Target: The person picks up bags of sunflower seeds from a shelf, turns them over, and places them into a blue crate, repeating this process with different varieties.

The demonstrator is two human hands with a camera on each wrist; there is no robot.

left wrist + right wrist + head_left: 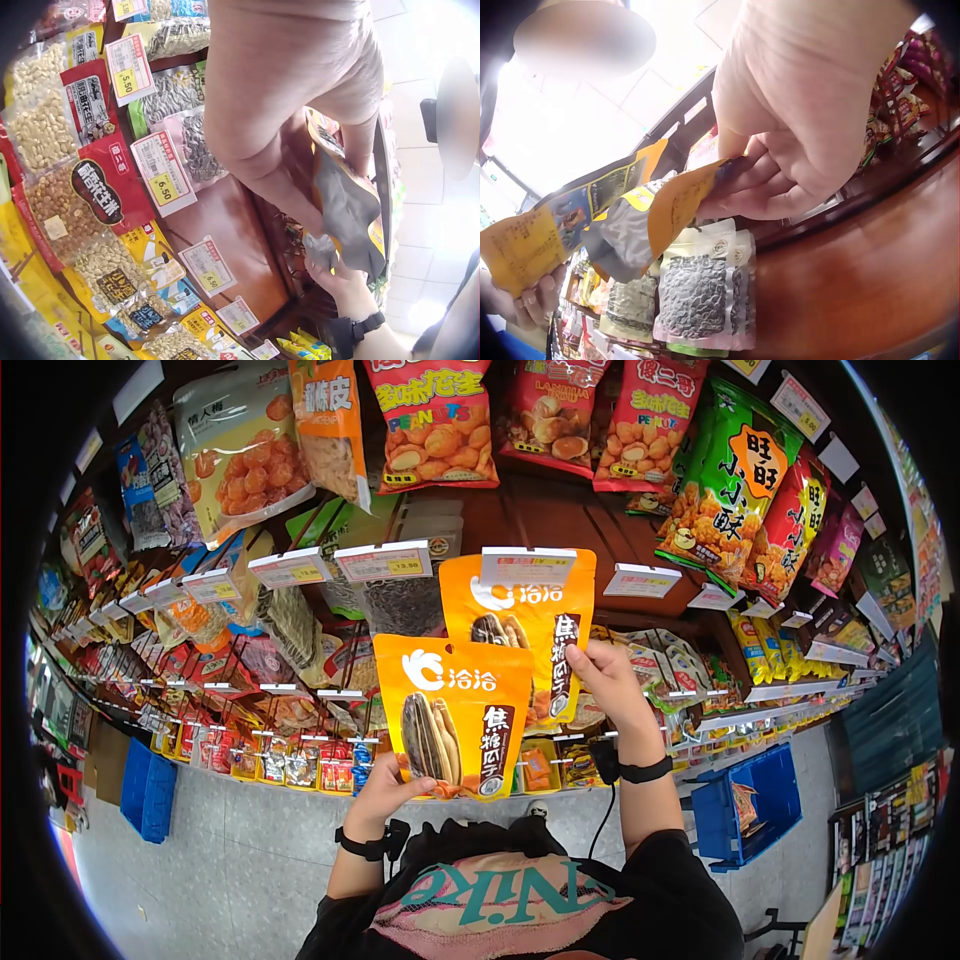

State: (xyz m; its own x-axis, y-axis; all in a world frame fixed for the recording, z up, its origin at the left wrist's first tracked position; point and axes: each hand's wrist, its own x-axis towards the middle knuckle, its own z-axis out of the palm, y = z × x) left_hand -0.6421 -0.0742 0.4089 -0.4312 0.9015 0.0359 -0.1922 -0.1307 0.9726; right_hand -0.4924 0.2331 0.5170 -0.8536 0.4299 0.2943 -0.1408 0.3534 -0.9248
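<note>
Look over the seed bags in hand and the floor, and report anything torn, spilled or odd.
Nothing stands out. The front orange bag in the left hand and the rear orange bag in the right hand show no visible tears, and no spill shows on the visible floor.

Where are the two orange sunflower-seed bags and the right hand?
Front sunflower-seed bag (458, 715), head view: middle of printed front.
Rear sunflower-seed bag (543, 630), head view: printed front.
Right hand (612, 682), head view: its middle.
</note>
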